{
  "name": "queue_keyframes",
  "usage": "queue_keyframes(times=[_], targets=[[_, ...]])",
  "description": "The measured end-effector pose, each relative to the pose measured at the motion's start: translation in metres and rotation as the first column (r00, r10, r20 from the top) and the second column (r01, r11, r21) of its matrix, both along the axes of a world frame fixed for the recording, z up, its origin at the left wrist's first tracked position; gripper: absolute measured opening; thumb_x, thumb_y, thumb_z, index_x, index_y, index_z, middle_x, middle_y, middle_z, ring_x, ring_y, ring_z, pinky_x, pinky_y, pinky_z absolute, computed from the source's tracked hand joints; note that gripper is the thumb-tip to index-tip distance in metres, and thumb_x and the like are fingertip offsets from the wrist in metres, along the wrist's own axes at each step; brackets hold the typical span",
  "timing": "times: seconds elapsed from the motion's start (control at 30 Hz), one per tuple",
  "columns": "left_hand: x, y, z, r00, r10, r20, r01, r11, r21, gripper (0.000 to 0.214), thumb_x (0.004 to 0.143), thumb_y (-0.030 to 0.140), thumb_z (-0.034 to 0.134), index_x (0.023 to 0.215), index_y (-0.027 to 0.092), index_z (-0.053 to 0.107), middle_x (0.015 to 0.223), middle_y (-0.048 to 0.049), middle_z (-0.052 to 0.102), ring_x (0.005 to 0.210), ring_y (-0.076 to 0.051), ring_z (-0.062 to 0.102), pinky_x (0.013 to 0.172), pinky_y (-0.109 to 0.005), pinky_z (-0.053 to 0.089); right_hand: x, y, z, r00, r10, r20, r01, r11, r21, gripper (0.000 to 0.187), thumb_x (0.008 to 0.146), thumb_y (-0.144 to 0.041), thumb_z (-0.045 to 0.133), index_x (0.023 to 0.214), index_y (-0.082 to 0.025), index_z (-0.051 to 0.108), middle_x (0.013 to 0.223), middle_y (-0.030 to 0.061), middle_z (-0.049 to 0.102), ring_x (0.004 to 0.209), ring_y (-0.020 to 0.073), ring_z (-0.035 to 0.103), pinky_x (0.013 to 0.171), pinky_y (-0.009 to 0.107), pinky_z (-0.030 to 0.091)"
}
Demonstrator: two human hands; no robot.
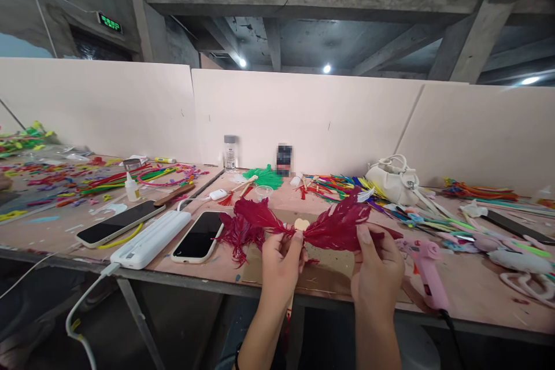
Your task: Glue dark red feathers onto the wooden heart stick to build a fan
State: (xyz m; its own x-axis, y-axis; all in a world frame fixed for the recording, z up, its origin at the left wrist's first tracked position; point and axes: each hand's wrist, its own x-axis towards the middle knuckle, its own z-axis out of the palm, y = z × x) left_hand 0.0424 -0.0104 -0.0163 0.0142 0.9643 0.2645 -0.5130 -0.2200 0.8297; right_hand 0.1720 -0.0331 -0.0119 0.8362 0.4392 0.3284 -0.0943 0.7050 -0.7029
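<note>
My left hand (281, 263) is closed in a pinch on the quill ends of dark red feathers (254, 217) that fan out to the left. My right hand (376, 269) is closed on another bunch of dark red feathers (340, 225), thumb on top; the two bunches meet tip to tip between my hands. Both hands hover above a brown cardboard sheet (329, 269) at the table's front edge. A small round wooden piece (302, 224) lies just behind the feathers.
A pink glue gun (427, 266) lies right of my right hand. Two phones (198, 236) (116, 222) and a white power bank (151, 239) lie to the left. Behind are a green feather fan (264, 176), loose coloured feathers (347, 185), a white handbag (392, 176), a glue bottle (131, 187) and a jar (229, 153).
</note>
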Motion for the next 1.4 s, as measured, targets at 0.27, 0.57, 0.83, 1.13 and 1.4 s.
queue_keyframes(times=[0.27,0.57,0.83,1.13,1.4], targets=[[-0.001,0.002,-0.004,0.999,0.034,-0.005,-0.034,0.999,0.031,0.037,0.085,0.048,0.078,0.077,0.016,0.063,0.053,0.0042,0.058,0.044,-0.007,0.047,0.039,-0.016,0.035,0.012,-0.005,-0.009,0.922,0.252,0.293,-0.160,0.939,-0.305,0.040,0.069,-0.054,0.087,0.069,-0.017,0.072,0.058,-0.0008,0.063,0.054,0.0144,0.053,0.054,0.028,0.042],[-0.001,-0.001,0.002,1.000,-0.001,0.019,0.000,0.999,0.042,0.040,0.077,0.051,0.084,0.076,0.015,0.067,0.050,0.0025,0.060,0.041,-0.008,0.048,0.038,-0.017,0.035,0.011,-0.016,0.001,0.897,0.303,0.322,-0.212,0.934,-0.289,0.040,0.065,-0.055,0.087,0.071,-0.019,0.071,0.064,0.0018,0.068,0.059,0.0181,0.057,0.060,0.032,0.050],[-0.004,-0.005,0.006,0.998,-0.037,-0.044,0.042,0.993,0.111,0.037,0.077,0.048,0.083,0.074,0.014,0.069,0.050,0.0005,0.062,0.041,-0.011,0.054,0.039,-0.019,0.042,-0.040,-0.018,0.008,0.884,0.294,0.364,-0.127,0.899,-0.419,0.030,0.074,-0.052,0.076,0.066,-0.023,0.072,0.071,0.0024,0.075,0.077,0.0264,0.068,0.086,0.041,0.050],[-0.003,-0.009,0.010,0.994,0.025,-0.110,-0.015,0.996,0.089,0.034,0.075,0.045,0.084,0.073,0.015,0.067,0.049,0.0013,0.062,0.041,-0.011,0.054,0.040,-0.019,0.044,-0.051,-0.017,0.014,0.928,0.151,0.342,0.012,0.903,-0.430,0.030,0.074,-0.046,0.075,0.058,-0.023,0.065,0.058,-0.0007,0.068,0.063,0.0231,0.066,0.073,0.035,0.049],[-0.004,-0.009,0.011,0.997,0.049,-0.065,-0.045,0.997,0.054,0.034,0.072,0.044,0.086,0.076,0.015,0.068,0.046,0.0030,0.060,0.038,-0.010,0.052,0.038,-0.019,0.041,-0.046,-0.009,0.003,0.934,0.254,0.251,-0.170,0.934,-0.315,0.028,0.071,-0.047,0.081,0.075,-0.020,0.076,0.076,0.0037,0.077,0.081,0.0267,0.069,0.084,0.040,0.052]])
